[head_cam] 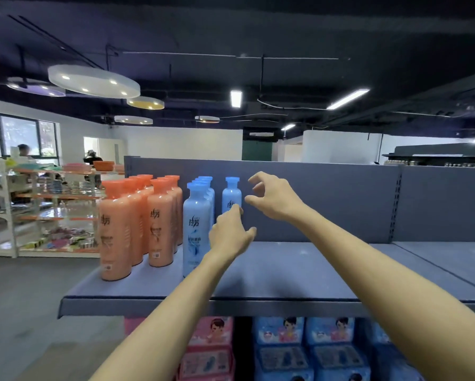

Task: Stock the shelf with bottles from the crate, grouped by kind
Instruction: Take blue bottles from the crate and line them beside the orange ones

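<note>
On the grey top shelf (299,268), orange bottles (137,224) stand in two rows at the left. A row of light blue bottles (197,224) stands beside them. A single blue bottle (231,194) stands upright at the back, right of that row. My left hand (229,235) is in front of this bottle, its fingertips touching the bottle's lower part and its thumb spread away to the right. My right hand (272,199) hovers just right of the bottle with loosely curled fingers, holding nothing. The crate is out of view.
The grey back panel (340,202) rises behind the bottles. The shelf surface continues bare to the right. Pink packs (211,350) and blue packs (307,350) fill the level below. To the left are an aisle floor, another rack (46,210) and people far off.
</note>
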Demonstrator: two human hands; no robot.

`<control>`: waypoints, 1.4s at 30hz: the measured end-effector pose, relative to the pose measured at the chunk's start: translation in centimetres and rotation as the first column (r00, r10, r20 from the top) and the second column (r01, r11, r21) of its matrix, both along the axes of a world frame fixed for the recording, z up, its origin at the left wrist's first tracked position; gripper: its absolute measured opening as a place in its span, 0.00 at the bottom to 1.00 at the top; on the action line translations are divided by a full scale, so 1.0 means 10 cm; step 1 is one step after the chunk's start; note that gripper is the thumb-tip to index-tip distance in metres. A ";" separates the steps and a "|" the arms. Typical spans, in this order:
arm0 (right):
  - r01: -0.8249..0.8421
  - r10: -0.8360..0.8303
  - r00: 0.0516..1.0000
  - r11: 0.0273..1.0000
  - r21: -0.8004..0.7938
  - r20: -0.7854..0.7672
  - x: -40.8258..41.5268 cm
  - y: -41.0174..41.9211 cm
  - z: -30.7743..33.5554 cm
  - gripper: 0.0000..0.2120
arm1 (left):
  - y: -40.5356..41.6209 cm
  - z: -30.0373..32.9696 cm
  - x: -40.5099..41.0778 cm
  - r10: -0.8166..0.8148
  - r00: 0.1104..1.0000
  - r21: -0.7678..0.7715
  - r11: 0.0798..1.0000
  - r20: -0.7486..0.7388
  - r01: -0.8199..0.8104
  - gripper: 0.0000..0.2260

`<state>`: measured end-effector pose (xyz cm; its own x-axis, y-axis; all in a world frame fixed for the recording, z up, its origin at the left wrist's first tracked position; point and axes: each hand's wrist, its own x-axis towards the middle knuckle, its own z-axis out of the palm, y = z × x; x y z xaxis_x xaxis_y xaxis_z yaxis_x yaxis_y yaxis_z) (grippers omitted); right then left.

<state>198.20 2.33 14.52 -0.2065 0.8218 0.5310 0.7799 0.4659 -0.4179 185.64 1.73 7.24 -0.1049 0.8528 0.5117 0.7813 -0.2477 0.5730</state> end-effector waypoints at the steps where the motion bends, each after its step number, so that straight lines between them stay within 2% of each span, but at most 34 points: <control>1: -0.011 0.011 1.000 1.000 0.025 -0.020 0.02 -0.17 -0.03 0.19 | -0.13 -0.04 -0.03 -0.028 1.000 0.038 0.999 0.013 0.027 0.18; 5: -0.046 0.052 0.996 0.996 0.081 -0.078 0.16 -0.82 -0.45 0.17 | -0.70 -0.48 -0.14 -0.160 0.985 0.166 0.975 0.069 0.147 0.14; 11: -0.019 0.019 0.989 1.000 0.003 -0.148 0.36 -1.38 -1.13 0.17 | -1.20 -1.18 -0.11 -0.315 0.946 0.192 0.936 0.074 0.296 0.13; 16: 0.037 -0.047 0.990 0.996 -0.080 -0.134 0.50 -1.66 -1.72 0.17 | -1.32 -1.79 0.02 -0.405 0.911 0.063 0.914 0.084 0.401 0.13; 23: 0.063 -0.129 0.980 0.924 -0.378 -0.152 0.77 -1.85 -2.96 0.17 | -1.63 -2.92 0.17 -0.396 0.908 -0.272 0.866 0.139 0.419 0.12; 27: 0.068 -0.192 0.967 0.831 -0.552 -0.169 0.91 -1.88 -3.69 0.17 | -1.81 -3.61 0.27 -0.294 0.935 -0.506 0.786 0.199 0.355 0.11; 32: 0.069 -0.242 0.962 0.659 -0.749 -0.124 1.08 -1.84 -4.63 0.18 | -2.02 -4.48 0.48 -0.139 0.956 -0.728 0.623 0.259 0.288 0.11; 37: 0.038 -0.194 0.980 0.417 -0.908 -0.048 1.15 -1.75 -5.67 0.18 | -2.29 -5.48 0.50 -0.013 0.980 -0.901 0.392 0.196 0.186 0.09; 42: 0.025 -0.136 0.991 0.225 -0.974 -0.006 1.04 -1.79 -6.99 0.21 | -2.49 -6.65 0.54 0.154 0.977 -0.976 0.186 0.146 0.117 0.11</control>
